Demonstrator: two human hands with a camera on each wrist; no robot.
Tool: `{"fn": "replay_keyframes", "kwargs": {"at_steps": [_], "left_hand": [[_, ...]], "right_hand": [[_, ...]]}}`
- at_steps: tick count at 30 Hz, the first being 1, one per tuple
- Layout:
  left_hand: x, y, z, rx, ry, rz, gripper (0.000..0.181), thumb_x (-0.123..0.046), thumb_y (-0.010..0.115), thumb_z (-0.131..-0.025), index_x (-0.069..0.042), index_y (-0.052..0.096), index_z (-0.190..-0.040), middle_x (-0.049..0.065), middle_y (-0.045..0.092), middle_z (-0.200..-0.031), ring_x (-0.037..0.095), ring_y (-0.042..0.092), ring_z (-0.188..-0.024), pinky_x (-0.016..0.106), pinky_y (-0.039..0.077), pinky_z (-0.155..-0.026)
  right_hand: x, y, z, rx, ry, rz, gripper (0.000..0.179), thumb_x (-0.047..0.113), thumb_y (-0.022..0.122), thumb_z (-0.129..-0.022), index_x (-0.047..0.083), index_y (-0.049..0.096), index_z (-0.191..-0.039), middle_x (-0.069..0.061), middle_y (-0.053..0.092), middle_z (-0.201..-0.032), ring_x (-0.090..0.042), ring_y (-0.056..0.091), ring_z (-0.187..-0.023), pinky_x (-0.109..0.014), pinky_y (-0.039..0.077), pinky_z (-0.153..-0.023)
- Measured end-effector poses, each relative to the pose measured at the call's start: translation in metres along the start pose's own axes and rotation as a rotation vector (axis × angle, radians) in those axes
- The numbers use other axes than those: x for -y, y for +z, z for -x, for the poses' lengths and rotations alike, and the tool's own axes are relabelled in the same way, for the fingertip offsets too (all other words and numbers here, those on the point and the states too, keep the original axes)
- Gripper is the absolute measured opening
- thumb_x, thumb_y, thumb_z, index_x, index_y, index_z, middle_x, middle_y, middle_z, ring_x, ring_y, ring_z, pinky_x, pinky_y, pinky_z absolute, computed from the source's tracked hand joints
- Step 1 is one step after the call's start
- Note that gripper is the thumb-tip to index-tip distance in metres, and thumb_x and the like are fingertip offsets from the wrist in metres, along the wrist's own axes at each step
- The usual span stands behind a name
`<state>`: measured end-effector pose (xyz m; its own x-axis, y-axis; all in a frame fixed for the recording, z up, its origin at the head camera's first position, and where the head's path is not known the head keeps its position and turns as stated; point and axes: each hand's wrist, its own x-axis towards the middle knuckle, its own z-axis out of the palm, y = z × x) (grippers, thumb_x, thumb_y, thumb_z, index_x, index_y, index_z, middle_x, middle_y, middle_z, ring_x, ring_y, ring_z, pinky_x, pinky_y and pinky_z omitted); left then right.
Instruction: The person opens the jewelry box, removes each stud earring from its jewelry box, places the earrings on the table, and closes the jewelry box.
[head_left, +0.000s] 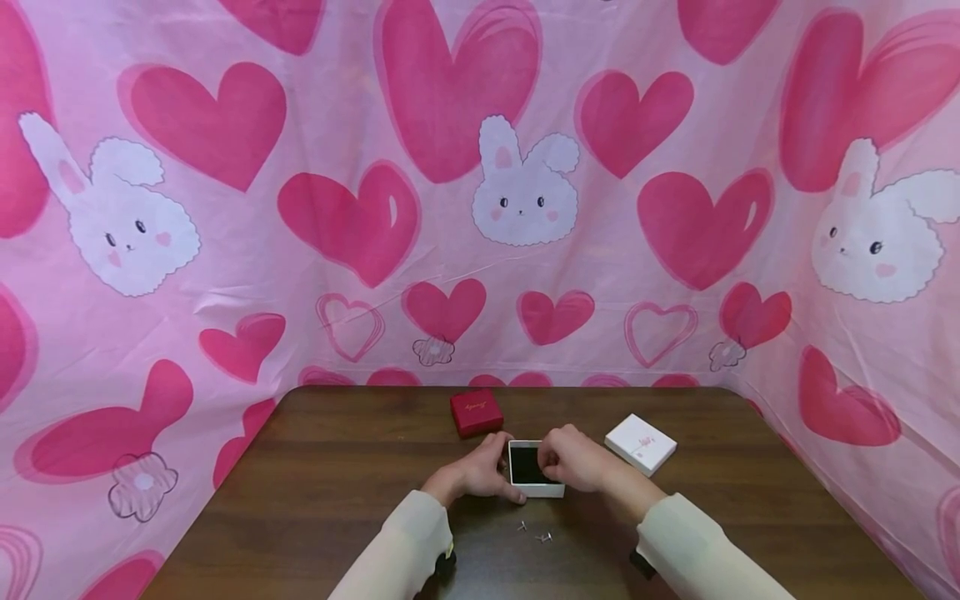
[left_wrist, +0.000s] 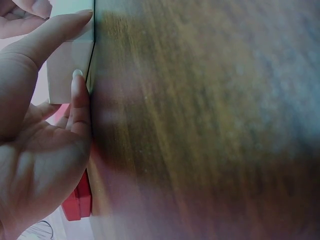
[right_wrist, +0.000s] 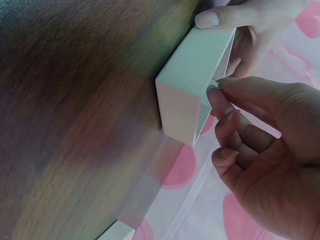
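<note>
An open white box (head_left: 537, 492) with a black lining inside stands on the table, its opening facing up. My left hand (head_left: 483, 468) grips it from the left side, thumb at the near wall and fingers around the far side. In the right wrist view my right hand (right_wrist: 265, 135) is at the box's rim, thumb and index finger pinching a small silvery stud (right_wrist: 215, 84) mostly hidden by the fingertips. Nearer the table's front lie several small silvery studs (head_left: 544, 537), like stud earrings.
A red box (head_left: 477, 412) with gold lettering sits behind my left hand. To the right lies a white lid (head_left: 641, 443) with red print. The brown wooden table (head_left: 337, 500) ends at a pink curtain (head_left: 450, 250) with hearts and rabbits.
</note>
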<state>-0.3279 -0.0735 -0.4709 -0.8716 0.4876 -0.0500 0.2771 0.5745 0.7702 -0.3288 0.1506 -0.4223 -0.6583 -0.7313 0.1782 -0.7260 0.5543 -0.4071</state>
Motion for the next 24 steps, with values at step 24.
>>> {"fn": "replay_keyframes", "kwargs": {"at_steps": [24], "left_hand": [[-0.003,0.001,0.002,-0.016,0.016,-0.004,0.071,-0.016,0.091,-0.074,-0.006,0.046,-0.128,0.004,0.047,-0.11,0.019,0.049,-0.102,0.038,0.046,-0.093]], "right_hand": [[0.008,0.002,0.011,0.006,-0.042,-0.038,0.01,-0.002,0.074,-0.085,0.006,0.074,-0.079,0.009,0.062,-0.071,-0.003,0.051,-0.066,-0.023,0.047,-0.062]]}}
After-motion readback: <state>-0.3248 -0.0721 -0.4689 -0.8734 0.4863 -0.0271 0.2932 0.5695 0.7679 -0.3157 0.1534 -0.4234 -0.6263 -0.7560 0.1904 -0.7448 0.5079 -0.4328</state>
